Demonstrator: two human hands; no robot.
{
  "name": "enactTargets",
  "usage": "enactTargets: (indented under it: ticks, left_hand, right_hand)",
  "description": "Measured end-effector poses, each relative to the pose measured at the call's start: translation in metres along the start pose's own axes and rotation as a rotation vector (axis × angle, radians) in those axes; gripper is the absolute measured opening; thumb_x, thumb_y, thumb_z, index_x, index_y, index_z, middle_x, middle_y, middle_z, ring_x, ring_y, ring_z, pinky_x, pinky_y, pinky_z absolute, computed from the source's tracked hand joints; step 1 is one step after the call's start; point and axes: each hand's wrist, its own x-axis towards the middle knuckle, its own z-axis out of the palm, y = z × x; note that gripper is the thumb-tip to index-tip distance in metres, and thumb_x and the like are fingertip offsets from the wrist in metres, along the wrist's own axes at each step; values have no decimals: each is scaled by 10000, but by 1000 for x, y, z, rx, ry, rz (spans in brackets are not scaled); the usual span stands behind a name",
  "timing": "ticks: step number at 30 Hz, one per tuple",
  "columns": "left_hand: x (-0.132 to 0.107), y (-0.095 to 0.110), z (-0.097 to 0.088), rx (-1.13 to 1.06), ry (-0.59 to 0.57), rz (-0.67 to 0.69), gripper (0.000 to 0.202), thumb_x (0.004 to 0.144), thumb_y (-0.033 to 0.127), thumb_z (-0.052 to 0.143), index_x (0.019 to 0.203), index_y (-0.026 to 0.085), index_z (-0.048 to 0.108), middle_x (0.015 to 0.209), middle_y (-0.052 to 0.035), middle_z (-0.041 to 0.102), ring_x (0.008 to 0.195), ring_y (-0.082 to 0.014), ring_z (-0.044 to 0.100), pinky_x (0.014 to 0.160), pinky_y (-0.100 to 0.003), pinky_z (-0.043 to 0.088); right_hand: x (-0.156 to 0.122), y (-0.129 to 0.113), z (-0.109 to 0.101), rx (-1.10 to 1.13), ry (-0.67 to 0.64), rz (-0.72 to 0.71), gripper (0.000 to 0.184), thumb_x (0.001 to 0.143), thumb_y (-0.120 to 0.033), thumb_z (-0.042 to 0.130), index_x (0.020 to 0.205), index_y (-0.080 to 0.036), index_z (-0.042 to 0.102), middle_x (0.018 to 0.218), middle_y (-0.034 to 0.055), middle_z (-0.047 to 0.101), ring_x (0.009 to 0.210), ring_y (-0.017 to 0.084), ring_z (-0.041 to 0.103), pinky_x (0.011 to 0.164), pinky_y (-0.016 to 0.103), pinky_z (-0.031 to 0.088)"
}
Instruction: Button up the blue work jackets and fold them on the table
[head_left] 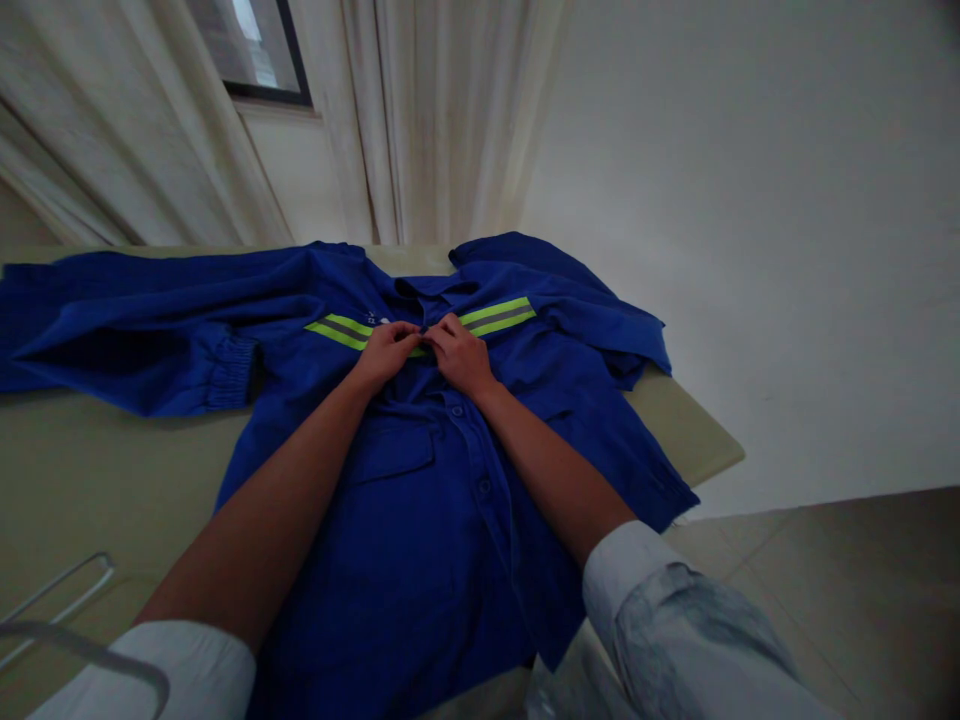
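Observation:
A blue work jacket [390, 560] with a yellow-green and grey reflective stripe [499, 316] across the chest lies spread out, front side up. My left hand [388, 352] and my right hand [459, 355] meet at its front placket, level with the stripe. Both have fingers pinched together on the jacket's front edge; any button between them is hidden. Below my hands the placket hangs unfastened, with buttons [484, 486] showing along one edge. The collar [431, 290] lies just beyond my fingers. One elastic cuff [231, 368] rests folded back on the left.
Under the jacket is a pale greenish table [112, 480], its right corner [731, 455] jutting past the cloth. A wire hanger [82, 590] lies at the lower left. Curtains [450, 120] and a window [259, 45] stand behind, a white wall [750, 220] at right.

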Motion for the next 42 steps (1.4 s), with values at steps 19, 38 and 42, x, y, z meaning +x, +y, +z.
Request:
enactTargets:
  ticks: [19,38,42]
  left_hand:
    - [1,-4,-3,69,-70,32,303,767,441,734,902,171,757,853,-54,760,800,-209,672,754,-310,530]
    - [-6,0,-3,240,47,141,394,829,556,680,829,179,792,733,-65,750,687,-219,649,636,-316,478]
    - [-6,0,-3,248,76,157,394,846,553,656,823,177,773,735,-66,744,685,-211,638,637,-311,474]
  right_hand:
    - [13,23,22,524,64,286,160,815,-255,780,856,-209,633,781,-28,661,688,141,566,668,264,449]
    - [8,16,16,320,72,197,92,865,-154,744,912,-210,688,891,1,648,807,166,599,773,291,458]
    - [9,16,13,344,37,151,128,847,-127,738,948,-202,713,919,7,643,805,166,580,797,295,466]
